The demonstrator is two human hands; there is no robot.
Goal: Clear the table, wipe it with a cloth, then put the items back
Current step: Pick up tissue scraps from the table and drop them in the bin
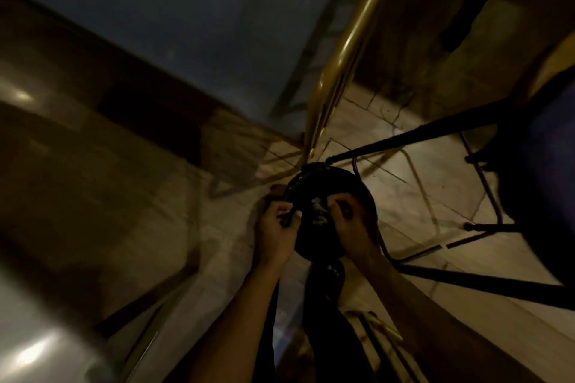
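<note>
Light: dim and blurred; fine detail is hard to read.
Floor: pale tiles (pixel 441 190) with dark grout lines, lit at centre right and crossed by long shadows.
Table: glossy brown top (pixel 62 183) filling the left side, with two bright glare spots near its left edge.
Wall: blue-grey surface (pixel 174 28) at upper centre, beyond the table.
Rail: brass-coloured tube (pixel 345 50) slanting from the top down to the floor just above the bag.
Frame: thin black metal legs (pixel 435 140) standing on the tiles at right, under a dark rounded shape.
Bag: black shiny plastic bag (pixel 326 196) low over the floor, between both hands, with something pale showing at its mouth.
Left hand (pixel 277 227): fingers closed, pinching the bag's left edge.
Right hand (pixel 351 221): fingers curled shut on the bag's right edge.
Legs: dark trousers (pixel 326 305) below the bag, between the forearms.
</note>
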